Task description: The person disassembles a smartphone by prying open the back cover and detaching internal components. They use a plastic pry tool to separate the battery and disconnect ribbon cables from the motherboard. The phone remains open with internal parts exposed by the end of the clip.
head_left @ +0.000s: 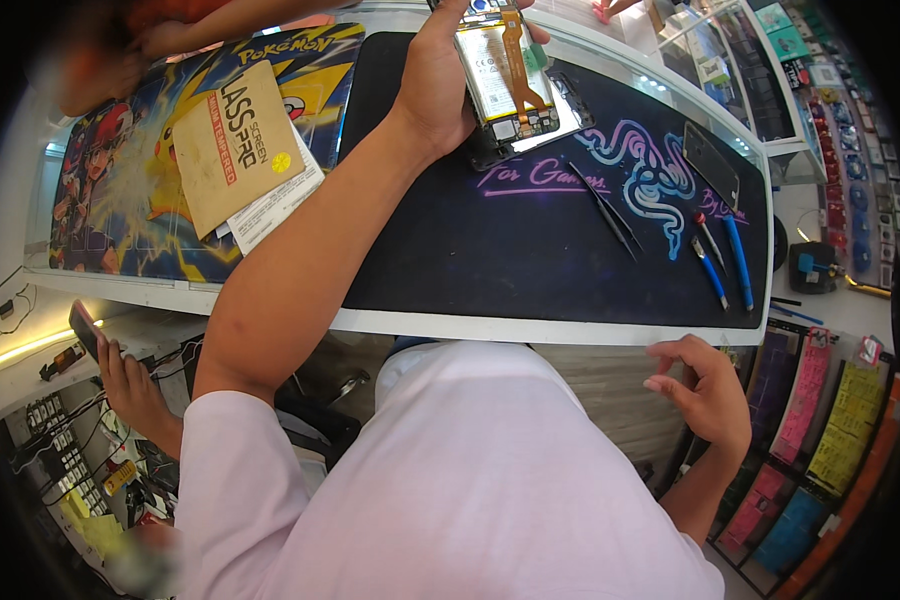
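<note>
At the far edge of the black mat, my left hand [438, 95] is closed around an opened phone [490, 75]. Its back is off, so the silver battery and an orange-brown flex cable show. Behind it lies a dark, shiny phone panel [567, 112], partly covered by the phone. My right hand [705, 392] hangs off the near edge of the table at the right, fingers curved, a gap between thumb and forefinger and nothing visible in them. Nearest to it on the mat are a blue pen-like tool [738, 262] and a blue-and-silver screwdriver [711, 275].
Black tweezers [608, 212] and a dark phone back cover [712, 165] lie on the mat [450, 250]. A brown card envelope [235, 150] rests over papers on a cartoon mat at left. Another person's hand [135, 385] holds a phone at lower left; others' arms reach in top left.
</note>
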{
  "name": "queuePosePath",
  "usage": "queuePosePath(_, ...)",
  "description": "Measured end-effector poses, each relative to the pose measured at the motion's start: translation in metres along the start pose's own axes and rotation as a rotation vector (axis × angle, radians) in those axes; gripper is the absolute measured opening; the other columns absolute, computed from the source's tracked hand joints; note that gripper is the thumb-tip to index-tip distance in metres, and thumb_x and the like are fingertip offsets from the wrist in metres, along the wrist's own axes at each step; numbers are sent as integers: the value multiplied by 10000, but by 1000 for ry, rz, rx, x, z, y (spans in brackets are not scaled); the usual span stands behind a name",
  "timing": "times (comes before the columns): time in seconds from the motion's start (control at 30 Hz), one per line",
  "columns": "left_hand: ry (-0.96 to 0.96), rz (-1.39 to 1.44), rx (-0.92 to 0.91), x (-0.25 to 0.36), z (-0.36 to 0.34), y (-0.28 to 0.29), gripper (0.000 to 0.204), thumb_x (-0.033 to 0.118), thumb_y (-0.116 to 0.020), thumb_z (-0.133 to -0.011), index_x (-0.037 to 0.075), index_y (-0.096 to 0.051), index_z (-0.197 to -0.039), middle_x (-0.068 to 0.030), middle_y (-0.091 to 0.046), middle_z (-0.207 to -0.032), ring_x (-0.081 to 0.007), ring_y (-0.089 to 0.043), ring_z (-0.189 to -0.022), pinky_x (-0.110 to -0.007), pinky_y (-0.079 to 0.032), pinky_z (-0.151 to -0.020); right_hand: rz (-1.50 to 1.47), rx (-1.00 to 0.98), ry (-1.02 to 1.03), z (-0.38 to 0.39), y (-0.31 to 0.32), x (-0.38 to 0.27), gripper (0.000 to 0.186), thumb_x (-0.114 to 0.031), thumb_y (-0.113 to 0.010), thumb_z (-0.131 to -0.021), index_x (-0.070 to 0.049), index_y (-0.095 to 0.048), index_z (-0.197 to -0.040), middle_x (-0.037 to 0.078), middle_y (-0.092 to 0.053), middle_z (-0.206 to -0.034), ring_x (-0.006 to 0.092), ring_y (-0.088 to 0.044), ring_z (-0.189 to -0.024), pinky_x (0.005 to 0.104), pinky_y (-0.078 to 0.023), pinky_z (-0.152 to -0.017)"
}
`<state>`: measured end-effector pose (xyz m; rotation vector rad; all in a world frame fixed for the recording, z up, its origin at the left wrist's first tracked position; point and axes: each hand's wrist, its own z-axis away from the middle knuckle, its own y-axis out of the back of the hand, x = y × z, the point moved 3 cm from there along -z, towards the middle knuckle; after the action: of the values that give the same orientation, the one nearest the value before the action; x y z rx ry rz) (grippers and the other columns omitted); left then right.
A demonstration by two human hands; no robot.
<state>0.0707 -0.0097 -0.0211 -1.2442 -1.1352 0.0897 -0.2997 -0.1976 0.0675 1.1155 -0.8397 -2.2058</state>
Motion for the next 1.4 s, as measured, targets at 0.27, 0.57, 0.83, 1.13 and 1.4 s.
queuePosePath(0.27, 53, 22, -34, -7, -2, -2, 752, 687, -473, -1121, 23, -573, -1460, -117, -757, -1070, -240, -780, -943, -404, -656, -867, -230, 386, 270, -51, -36, -72, 143, -40, -813, -984, -2, -826, -1121, -4, -712, -940, 47, -577, -742, 241, -412, -621)
queuePosePath(0.57, 19, -4, -82, -11, -4, 4, 750, 667, -470, -1131, 16, -558, -1493, -114, -753, -1095, -233, -781, -959, -383, -657, -872, 301, 348, 813, -112, -108, -157, 232, -131, -824, -896, -80, -808, -1122, 19, -704, -1028, 226, -668, -929, 375, -573, -745)
queuePosePath(0.83, 53, 15, 20, -11, -4, -4, 738, 713, -468, -1118, 77, -591, -1472, -51, -731, -989, -129, -700, -817, -313, -587, -739, 500, 312, 878, -110, -119, -183, 225, -136, -825, -822, -74, -773, -1032, 55, -656, -964, 272, -649, -915, 406, -564, -709)
queuePosePath(1.13, 33, -33, -26, -9, -2, -4, 748, 705, -416, -1139, 75, -570, -1512, -41, -721, -1006, -112, -695, -896, -286, -576, -812, 338, 354, 785, -115, -103, -173, 169, -106, -806, -824, -83, -705, -958, 82, -696, -901, 297, -710, -832, 444, -570, -701)
queuePosePath(1.4, 51, -58, -37, -12, -1, -5, 760, 735, -434, -1119, 96, -585, -1500, -32, -720, -997, -118, -685, -902, -290, -570, -815, 248, 602, 249, -146, -4, -99, 129, -114, -698, -999, 14, -705, -1018, 189, -755, -861, 375, -750, -798, 466, -552, -743)
